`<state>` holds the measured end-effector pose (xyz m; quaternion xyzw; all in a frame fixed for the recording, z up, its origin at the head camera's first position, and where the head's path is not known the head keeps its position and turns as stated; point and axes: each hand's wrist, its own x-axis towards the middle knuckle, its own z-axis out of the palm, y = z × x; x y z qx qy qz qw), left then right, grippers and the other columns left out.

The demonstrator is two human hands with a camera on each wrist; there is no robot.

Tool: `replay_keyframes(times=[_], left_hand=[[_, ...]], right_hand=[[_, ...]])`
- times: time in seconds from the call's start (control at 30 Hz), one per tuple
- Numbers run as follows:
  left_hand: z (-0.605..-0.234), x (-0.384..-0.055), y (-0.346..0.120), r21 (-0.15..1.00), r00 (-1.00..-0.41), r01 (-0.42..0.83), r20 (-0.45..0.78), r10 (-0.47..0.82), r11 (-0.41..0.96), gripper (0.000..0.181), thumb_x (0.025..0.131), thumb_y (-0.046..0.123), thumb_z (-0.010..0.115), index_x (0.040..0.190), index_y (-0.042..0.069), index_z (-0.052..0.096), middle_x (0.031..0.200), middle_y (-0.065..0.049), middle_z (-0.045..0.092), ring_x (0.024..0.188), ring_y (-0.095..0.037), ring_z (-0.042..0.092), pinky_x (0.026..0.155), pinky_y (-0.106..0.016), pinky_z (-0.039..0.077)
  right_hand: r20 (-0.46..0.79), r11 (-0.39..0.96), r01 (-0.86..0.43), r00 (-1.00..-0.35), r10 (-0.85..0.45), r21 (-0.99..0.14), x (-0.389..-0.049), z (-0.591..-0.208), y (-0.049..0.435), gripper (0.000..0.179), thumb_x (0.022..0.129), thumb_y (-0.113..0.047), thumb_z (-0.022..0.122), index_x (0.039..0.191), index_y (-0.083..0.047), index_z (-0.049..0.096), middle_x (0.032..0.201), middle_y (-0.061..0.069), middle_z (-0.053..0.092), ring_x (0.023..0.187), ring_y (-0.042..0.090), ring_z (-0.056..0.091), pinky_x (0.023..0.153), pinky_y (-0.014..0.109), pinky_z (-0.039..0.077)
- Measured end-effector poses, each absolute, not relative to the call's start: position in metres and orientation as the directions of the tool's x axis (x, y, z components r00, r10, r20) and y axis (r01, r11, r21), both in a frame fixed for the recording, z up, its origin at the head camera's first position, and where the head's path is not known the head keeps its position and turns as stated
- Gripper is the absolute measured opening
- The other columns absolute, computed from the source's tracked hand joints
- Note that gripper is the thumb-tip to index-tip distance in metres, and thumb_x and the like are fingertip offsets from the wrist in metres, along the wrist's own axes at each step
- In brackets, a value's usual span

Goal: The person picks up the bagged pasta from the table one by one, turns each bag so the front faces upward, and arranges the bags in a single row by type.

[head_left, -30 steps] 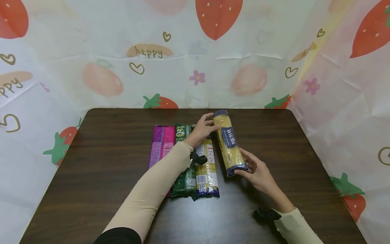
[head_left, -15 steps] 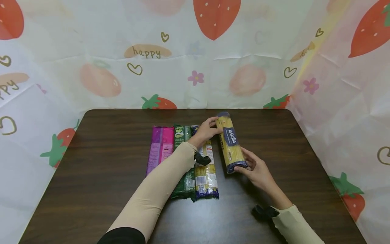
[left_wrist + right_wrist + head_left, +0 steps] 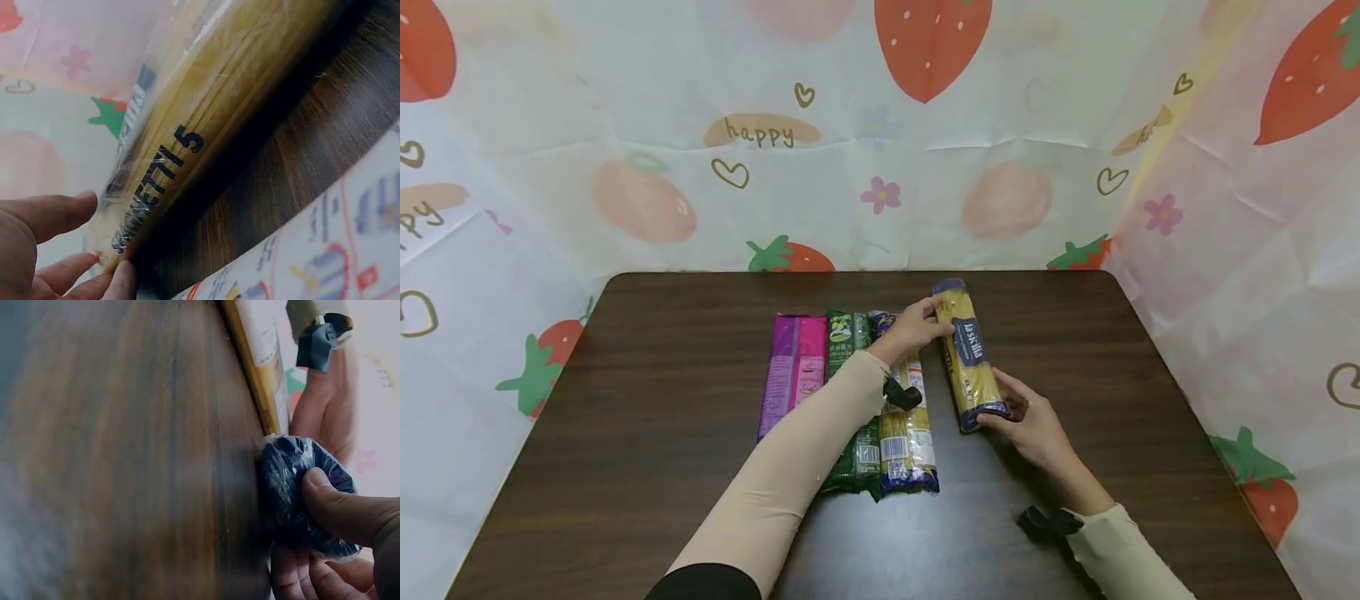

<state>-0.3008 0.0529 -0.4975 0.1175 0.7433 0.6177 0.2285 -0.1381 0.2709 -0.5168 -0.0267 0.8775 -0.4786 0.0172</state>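
Note:
A yellow pack of spaghetti [image 3: 967,358] with dark blue ends and a blue label lies lengthwise to the right of a row of packs. At its far end, my left hand [image 3: 913,329] holds the left edge between thumb and fingers. My right hand [image 3: 1033,421] grips the near end, its thumb [image 3: 337,506] on the dark blue wrapping and the other fingers underneath. The left wrist view shows "Spaghetti 5" printed on the pack's side. Under my left wrist is another yellow pasta pack [image 3: 908,450], partly hidden by my hand and wrist.
Left of that pack lie a green pack [image 3: 857,458] and a pink and purple pack [image 3: 793,367], side by side; my left sleeve covers parts of both. The dark wooden table [image 3: 677,367] ends at a strawberry-print cloth [image 3: 850,192] behind.
Both hands keep hold of the spaghetti pack. Its far end and my left hand have shifted slightly right, away from the row. The other packs stay in place.

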Motion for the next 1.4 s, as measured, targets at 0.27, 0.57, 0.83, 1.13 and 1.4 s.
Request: replay_keyframes(times=[0.27, 0.57, 0.83, 1.13, 1.4], left_hand=[[-0.489, -0.3, 0.045, 0.963, -0.839, -0.05, -0.185, 0.511, 0.265, 0.067, 0.113, 0.016, 0.059, 0.171, 0.007, 0.026, 0.176, -0.015, 0.026, 0.162, -0.03, 0.028, 0.126, -0.042, 0.035], [-0.471, -0.299, 0.022, 0.921, -0.81, 0.072, -0.17, 0.561, 0.382, 0.061, 0.113, 0.027, 0.061, 0.166, 0.006, 0.039, 0.168, -0.016, 0.042, 0.156, -0.03, 0.039, 0.121, -0.046, 0.043], [-0.472, -0.298, -0.002, 0.844, -0.848, 0.231, -0.07, 0.526, 0.483, 0.049, 0.112, 0.021, 0.062, 0.158, 0.005, 0.052, 0.159, -0.015, 0.055, 0.146, -0.033, 0.052, 0.116, -0.049, 0.047], [-0.477, -0.292, -0.022, 0.679, -0.878, 0.291, -0.089, 0.469, 0.674, 0.055, 0.11, 0.023, 0.065, 0.16, 0.007, 0.05, 0.162, -0.02, 0.047, 0.147, -0.038, 0.048, 0.114, -0.052, 0.048], [-0.477, -0.295, -0.032, 0.529, -0.856, 0.391, -0.094, 0.509, 0.754, 0.069, 0.107, 0.037, 0.069, 0.163, 0.004, 0.045, 0.164, -0.02, 0.046, 0.156, -0.039, 0.037, 0.126, -0.051, 0.034]], right_hand=[[-0.014, 0.609, -0.022, -0.998, -0.056, -0.793, -0.139, -0.512, 0.272, 0.075, 0.093, -0.012, 0.087, 0.158, 0.0, 0.051, 0.13, 0.026, 0.064, 0.111, 0.039, 0.071, 0.091, 0.045, 0.06], [-0.028, 0.663, -0.006, -0.999, -0.041, -0.748, -0.138, -0.507, 0.272, 0.075, 0.094, -0.016, 0.087, 0.157, 0.004, 0.05, 0.129, 0.027, 0.052, 0.11, 0.041, 0.065, 0.097, 0.055, 0.058], [0.071, 0.669, -0.06, -0.997, -0.01, -0.741, -0.124, -0.497, 0.261, 0.074, 0.093, -0.01, 0.087, 0.156, 0.003, 0.052, 0.144, 0.027, 0.046, 0.121, 0.045, 0.061, 0.104, 0.059, 0.054], [0.27, 0.604, -0.284, -0.956, -0.115, -0.745, -0.105, -0.487, 0.24, 0.065, 0.087, -0.006, 0.091, 0.146, -0.005, 0.065, 0.142, 0.016, 0.057, 0.124, 0.04, 0.06, 0.102, 0.064, 0.053], [0.264, 0.545, -0.397, -0.914, -0.309, -0.738, -0.098, -0.489, 0.216, 0.074, 0.088, -0.015, 0.093, 0.154, -0.013, 0.059, 0.14, 0.012, 0.065, 0.123, 0.034, 0.065, 0.099, 0.056, 0.058]])
